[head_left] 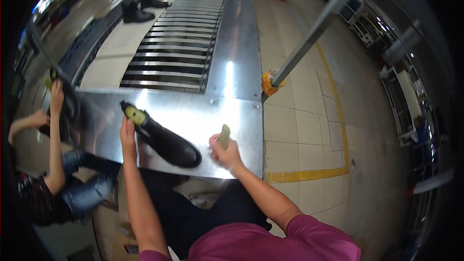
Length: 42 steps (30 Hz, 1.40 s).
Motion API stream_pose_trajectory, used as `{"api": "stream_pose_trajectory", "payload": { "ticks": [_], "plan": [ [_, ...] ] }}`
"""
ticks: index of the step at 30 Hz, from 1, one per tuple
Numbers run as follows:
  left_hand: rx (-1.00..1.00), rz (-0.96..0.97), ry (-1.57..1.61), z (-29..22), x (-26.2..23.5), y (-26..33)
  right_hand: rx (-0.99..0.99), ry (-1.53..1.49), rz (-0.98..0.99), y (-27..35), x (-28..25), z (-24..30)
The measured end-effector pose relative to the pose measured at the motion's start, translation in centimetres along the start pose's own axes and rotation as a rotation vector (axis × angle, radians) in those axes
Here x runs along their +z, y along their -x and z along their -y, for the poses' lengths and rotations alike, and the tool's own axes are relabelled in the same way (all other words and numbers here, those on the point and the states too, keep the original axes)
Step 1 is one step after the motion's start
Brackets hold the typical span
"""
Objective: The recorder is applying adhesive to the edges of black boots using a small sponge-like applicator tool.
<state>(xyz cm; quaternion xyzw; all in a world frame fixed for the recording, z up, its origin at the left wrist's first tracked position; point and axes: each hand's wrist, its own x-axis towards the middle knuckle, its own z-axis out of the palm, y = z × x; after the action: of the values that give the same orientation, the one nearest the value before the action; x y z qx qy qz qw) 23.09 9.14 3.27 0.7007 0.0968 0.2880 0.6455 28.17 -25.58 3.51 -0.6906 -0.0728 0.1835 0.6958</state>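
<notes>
A black leather boot (170, 144) is tilted over the metal table, its rounded toe pointing to the lower right. In its opening shows a yellow-green insert (136, 115) with a dark hole, resembling a shoe last. My left hand (128, 136) grips the boot at the heel end, fingers pointing up along its side. To the right of the toe, apart from it, my right hand (225, 153) is closed around a short olive-yellow piece (224, 136) with a rounded end. The kind of this piece cannot be made out; the hand is slightly blurred.
Beyond the shiny metal tabletop (195, 108) runs a roller conveyor (183, 34). Several black boots (136, 13) stand along its left side. At the left, a co-worker's hand (56, 92) holds another dark boot (70, 99). A metal post (314, 34) rises by the table's right corner.
</notes>
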Motion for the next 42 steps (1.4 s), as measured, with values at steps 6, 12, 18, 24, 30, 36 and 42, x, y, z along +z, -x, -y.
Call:
{"api": "stream_pose_trajectory", "payload": {
  "ticks": [6,12,18,24,30,36,42],
  "plan": [
    [-0.045,-0.225,-0.374,0.0,-2.7,5.3,-0.104,0.069,-0.019,0.1,-0.4,1.8],
    [0.120,-0.521,-0.750,-4.8,1.9,17.4,-0.087,0.084,0.004,-1.9,0.7,2.8],
    [-0.133,-0.287,-0.180,-9.8,6.9,13.9,-0.203,0.141,-0.038,-15.3,2.4,1.7],
    [-0.094,-0.200,-0.219,-9.5,6.6,14.2,-0.202,-0.229,0.006,-16.1,3.1,1.8],
    [-0.101,-0.307,-0.332,-11.5,7.7,16.3,-0.150,-0.309,0.092,-16.6,4.1,0.5],
    [-0.094,-0.584,-0.497,-18.1,6.7,19.0,-0.233,-0.154,0.134,-18.2,2.6,0.6],
    [-0.094,-1.056,-0.719,-33.4,0.7,31.5,-0.261,-0.154,0.188,-19.3,3.4,-1.2]
  ]
}}
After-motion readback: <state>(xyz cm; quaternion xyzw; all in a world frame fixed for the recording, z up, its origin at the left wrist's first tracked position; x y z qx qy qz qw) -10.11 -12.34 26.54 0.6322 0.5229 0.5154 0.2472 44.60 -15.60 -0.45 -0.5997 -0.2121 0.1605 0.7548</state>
